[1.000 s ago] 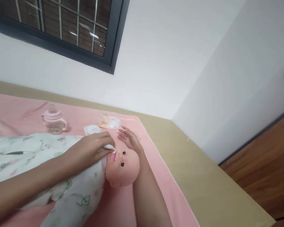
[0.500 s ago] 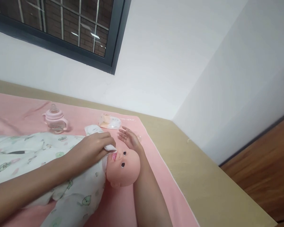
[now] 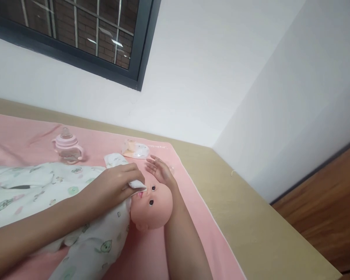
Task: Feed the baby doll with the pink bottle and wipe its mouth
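A baby doll (image 3: 159, 208) lies on its back on a pink cloth (image 3: 142, 252), dressed in a white printed outfit (image 3: 105, 229). My left hand (image 3: 119, 181) reaches over its chest, the fingers closed on a folded white tissue (image 3: 137, 185). The tissue's tip touches the doll's face just by the mouth and nose. On the far side of the head, my right hand (image 3: 159, 170) rests palm up with its fingers apart, holding nothing. The doll's head lies against my right wrist and forearm.
A pink two-handled baby bottle (image 3: 67, 147) stands upright at the back left. Near my right fingertips lies a small clear and orange packet (image 3: 135, 149). Beyond the wooden tabletop (image 3: 236, 202) are a white wall (image 3: 181, 85) and a dark-framed window (image 3: 137, 74).
The tissue in my left hand has shifted slightly from the doll's mouth towards its nose. My right hand and the doll have stayed nearly still.
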`<act>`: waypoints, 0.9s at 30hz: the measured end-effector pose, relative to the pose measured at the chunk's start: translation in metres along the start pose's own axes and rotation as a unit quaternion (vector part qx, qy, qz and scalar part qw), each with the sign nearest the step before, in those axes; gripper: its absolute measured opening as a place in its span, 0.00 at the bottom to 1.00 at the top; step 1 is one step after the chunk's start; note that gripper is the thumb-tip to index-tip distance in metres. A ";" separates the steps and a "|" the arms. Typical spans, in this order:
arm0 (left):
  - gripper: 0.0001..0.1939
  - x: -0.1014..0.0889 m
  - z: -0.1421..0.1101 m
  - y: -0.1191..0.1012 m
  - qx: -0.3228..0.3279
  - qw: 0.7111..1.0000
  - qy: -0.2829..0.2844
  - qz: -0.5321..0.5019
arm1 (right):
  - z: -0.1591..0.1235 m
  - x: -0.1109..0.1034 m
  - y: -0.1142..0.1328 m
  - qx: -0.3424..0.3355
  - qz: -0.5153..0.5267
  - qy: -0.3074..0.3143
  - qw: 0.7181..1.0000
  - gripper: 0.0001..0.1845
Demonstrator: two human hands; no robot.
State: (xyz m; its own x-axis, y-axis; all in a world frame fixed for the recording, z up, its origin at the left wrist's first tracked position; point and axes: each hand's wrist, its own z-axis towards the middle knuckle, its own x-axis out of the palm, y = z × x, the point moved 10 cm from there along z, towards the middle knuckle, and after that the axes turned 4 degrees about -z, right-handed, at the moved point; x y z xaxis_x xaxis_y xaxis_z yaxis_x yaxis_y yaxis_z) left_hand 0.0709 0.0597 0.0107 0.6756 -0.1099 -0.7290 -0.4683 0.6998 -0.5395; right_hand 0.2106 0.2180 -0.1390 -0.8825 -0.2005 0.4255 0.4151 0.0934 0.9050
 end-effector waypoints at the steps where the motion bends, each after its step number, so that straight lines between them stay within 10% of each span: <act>1: 0.11 0.001 -0.001 -0.002 0.003 1.000 0.002 0.003 | 0.000 0.000 0.000 0.000 0.001 0.000 1.000 0.20; 27: 0.14 0.004 0.005 0.008 -0.001 0.999 -0.002 0.055 | 0.001 0.000 0.000 0.000 -0.001 0.003 1.000 0.19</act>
State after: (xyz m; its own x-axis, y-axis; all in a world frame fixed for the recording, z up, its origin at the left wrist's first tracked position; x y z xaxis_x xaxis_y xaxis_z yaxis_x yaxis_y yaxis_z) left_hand 0.0725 0.0684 0.0055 0.6228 -0.0303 -0.7818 -0.5400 0.7065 -0.4575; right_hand 0.2105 0.2186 -0.1387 -0.8818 -0.2071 0.4236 0.4133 0.0930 0.9058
